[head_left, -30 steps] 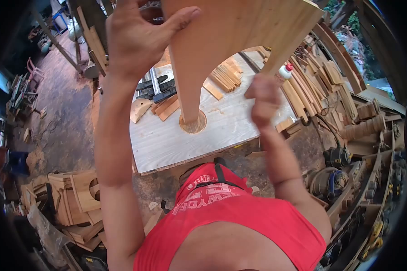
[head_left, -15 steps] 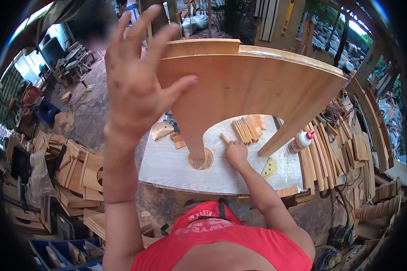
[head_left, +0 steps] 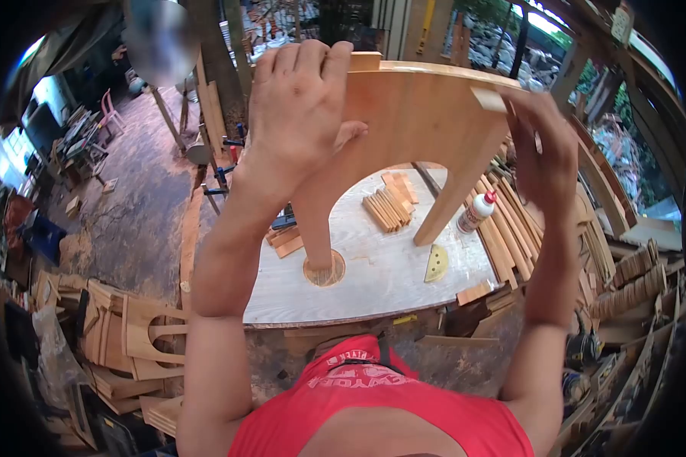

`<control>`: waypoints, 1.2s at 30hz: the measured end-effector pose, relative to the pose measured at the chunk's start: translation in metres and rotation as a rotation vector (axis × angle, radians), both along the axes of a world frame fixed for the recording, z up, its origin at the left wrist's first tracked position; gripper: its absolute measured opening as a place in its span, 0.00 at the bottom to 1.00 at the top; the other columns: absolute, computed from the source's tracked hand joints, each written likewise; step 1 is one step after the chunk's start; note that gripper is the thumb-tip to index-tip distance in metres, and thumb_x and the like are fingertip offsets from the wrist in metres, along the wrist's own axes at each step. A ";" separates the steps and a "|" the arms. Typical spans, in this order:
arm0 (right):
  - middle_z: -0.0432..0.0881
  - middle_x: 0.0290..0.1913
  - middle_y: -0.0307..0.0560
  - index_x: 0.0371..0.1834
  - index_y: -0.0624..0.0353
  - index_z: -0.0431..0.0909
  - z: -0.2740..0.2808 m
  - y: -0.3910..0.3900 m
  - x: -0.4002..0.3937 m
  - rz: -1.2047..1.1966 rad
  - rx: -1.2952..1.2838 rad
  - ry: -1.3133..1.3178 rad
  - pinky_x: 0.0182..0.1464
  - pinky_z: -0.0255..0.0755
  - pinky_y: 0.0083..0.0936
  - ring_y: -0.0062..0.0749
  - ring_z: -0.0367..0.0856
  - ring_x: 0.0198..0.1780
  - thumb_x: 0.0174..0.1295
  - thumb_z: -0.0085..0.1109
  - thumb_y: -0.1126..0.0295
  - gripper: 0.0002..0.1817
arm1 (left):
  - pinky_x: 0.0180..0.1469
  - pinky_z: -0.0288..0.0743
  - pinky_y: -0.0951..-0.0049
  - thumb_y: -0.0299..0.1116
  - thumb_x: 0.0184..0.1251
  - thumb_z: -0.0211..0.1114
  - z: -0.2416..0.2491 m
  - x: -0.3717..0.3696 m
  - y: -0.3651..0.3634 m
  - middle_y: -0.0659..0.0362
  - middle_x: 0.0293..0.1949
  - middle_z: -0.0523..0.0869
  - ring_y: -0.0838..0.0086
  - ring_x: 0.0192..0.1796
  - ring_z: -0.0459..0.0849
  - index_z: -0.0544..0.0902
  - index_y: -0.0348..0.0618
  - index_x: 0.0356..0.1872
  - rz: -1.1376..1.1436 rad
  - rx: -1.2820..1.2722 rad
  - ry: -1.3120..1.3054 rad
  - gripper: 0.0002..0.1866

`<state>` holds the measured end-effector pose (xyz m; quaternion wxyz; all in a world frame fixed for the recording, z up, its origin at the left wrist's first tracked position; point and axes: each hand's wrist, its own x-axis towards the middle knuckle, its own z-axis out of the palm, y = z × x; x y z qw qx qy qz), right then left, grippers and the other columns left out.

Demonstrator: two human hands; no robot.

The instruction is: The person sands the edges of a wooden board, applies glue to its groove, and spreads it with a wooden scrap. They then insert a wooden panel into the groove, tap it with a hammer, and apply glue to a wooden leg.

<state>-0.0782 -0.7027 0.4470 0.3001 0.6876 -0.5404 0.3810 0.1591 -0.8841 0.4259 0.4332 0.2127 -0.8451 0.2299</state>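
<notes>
An arched wooden panel (head_left: pixel 411 114) with two legs stands upright on the worktable (head_left: pixel 373 301). My left hand (head_left: pixel 301 107) is closed over the left part of its top edge, fingers on top and thumb across the front. A separate curved piece (head_left: pixel 367 61) lies along that edge beside my fingers. At the panel's upper right corner my right hand (head_left: pixel 545 145) pinches a short wooden strip (head_left: pixel 489 99), which overlaps the panel's face in this view. Between the legs, farther back, lies a stack of similar strips (head_left: pixel 387 209).
A glue bottle (head_left: pixel 476 213) with a red cap stands right of the panel. A yellow perforated sanding sheet (head_left: pixel 437 263) lies near the right leg. Long wooden slats (head_left: pixel 503 228) line the table's right side. Cut boards (head_left: pixel 141 327) are piled on the floor at left.
My right hand has risen from the strip stack to the panel's upper right corner, bringing a strip. My left hand, raised and spread before, has closed on the top edge.
</notes>
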 end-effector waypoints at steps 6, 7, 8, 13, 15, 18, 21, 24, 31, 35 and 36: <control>0.86 0.49 0.52 0.56 0.56 0.86 0.059 -0.073 -0.009 -0.068 0.224 0.302 0.60 0.72 0.42 0.51 0.80 0.55 0.62 0.56 0.80 0.20 | 0.64 0.66 0.59 0.47 0.38 0.87 -0.002 -0.004 0.002 0.60 0.49 0.80 0.63 0.55 0.78 0.77 0.49 0.64 0.043 0.027 0.043 0.46; 0.86 0.49 0.53 0.55 0.57 0.86 0.062 -0.076 -0.011 -0.065 0.222 0.287 0.60 0.73 0.43 0.52 0.80 0.55 0.60 0.55 0.81 0.21 | 0.64 0.66 0.59 0.47 0.38 0.87 -0.001 -0.002 0.004 0.60 0.49 0.80 0.63 0.55 0.78 0.77 0.49 0.64 0.033 0.027 0.040 0.46; 0.86 0.49 0.54 0.55 0.57 0.87 0.066 -0.078 -0.013 -0.061 0.220 0.274 0.60 0.73 0.43 0.53 0.80 0.55 0.58 0.55 0.82 0.22 | 0.64 0.66 0.59 0.46 0.38 0.87 0.000 -0.001 0.007 0.60 0.49 0.80 0.63 0.55 0.78 0.77 0.49 0.65 0.025 0.027 0.039 0.46; 0.86 0.45 0.52 0.53 0.60 0.88 0.071 -0.081 -0.013 -0.016 0.301 0.313 0.49 0.78 0.39 0.47 0.85 0.46 0.63 0.60 0.82 0.16 | 0.63 0.66 0.59 0.46 0.39 0.87 -0.001 -0.002 0.007 0.59 0.49 0.79 0.63 0.55 0.77 0.76 0.49 0.65 0.051 0.032 0.024 0.47; 0.86 0.44 0.52 0.52 0.61 0.88 0.069 -0.084 -0.014 0.001 0.309 0.326 0.49 0.78 0.38 0.47 0.85 0.46 0.62 0.61 0.83 0.17 | 0.63 0.66 0.59 0.46 0.39 0.87 0.000 -0.002 0.008 0.59 0.50 0.79 0.63 0.55 0.77 0.75 0.50 0.67 0.063 0.047 0.005 0.48; 0.86 0.43 0.52 0.52 0.62 0.88 0.065 -0.085 -0.020 0.082 0.318 0.289 0.50 0.78 0.38 0.48 0.85 0.46 0.59 0.62 0.83 0.17 | 0.63 0.66 0.58 0.47 0.40 0.87 0.001 -0.004 0.012 0.59 0.50 0.79 0.62 0.53 0.76 0.73 0.53 0.72 0.082 0.046 -0.010 0.52; 0.87 0.42 0.52 0.51 0.62 0.88 0.062 -0.085 -0.021 0.143 0.341 0.216 0.51 0.78 0.38 0.48 0.85 0.46 0.56 0.63 0.82 0.18 | 0.61 0.67 0.57 0.47 0.40 0.87 0.003 -0.008 0.010 0.58 0.49 0.78 0.62 0.52 0.76 0.69 0.60 0.76 0.130 0.006 -0.039 0.55; 0.87 0.42 0.52 0.52 0.61 0.88 0.058 -0.089 -0.026 0.151 0.379 0.153 0.52 0.78 0.39 0.48 0.85 0.47 0.57 0.63 0.80 0.18 | 0.58 0.69 0.57 0.45 0.42 0.86 0.010 -0.013 0.018 0.56 0.48 0.78 0.61 0.51 0.77 0.68 0.64 0.78 0.179 0.060 -0.101 0.55; 0.88 0.43 0.51 0.52 0.57 0.90 0.055 -0.093 -0.031 0.177 0.326 0.182 0.54 0.77 0.40 0.47 0.85 0.46 0.66 0.65 0.67 0.14 | 0.55 0.73 0.57 0.42 0.45 0.85 0.024 -0.021 0.019 0.54 0.47 0.78 0.58 0.49 0.79 0.68 0.66 0.78 0.094 0.088 -0.182 0.53; 0.90 0.53 0.42 0.59 0.52 0.88 0.083 -0.096 -0.042 0.149 0.662 -0.120 0.64 0.75 0.32 0.34 0.86 0.57 0.73 0.61 0.57 0.18 | 0.55 0.72 0.57 0.43 0.46 0.85 0.022 -0.020 0.020 0.54 0.48 0.79 0.60 0.51 0.80 0.70 0.65 0.76 0.104 0.091 -0.200 0.51; 0.89 0.57 0.41 0.62 0.54 0.85 0.098 -0.099 -0.053 0.184 0.554 -0.152 0.68 0.73 0.32 0.29 0.84 0.62 0.76 0.55 0.52 0.23 | 0.55 0.72 0.57 0.43 0.47 0.85 0.023 -0.019 0.022 0.54 0.49 0.80 0.60 0.51 0.80 0.71 0.65 0.76 0.116 0.093 -0.209 0.49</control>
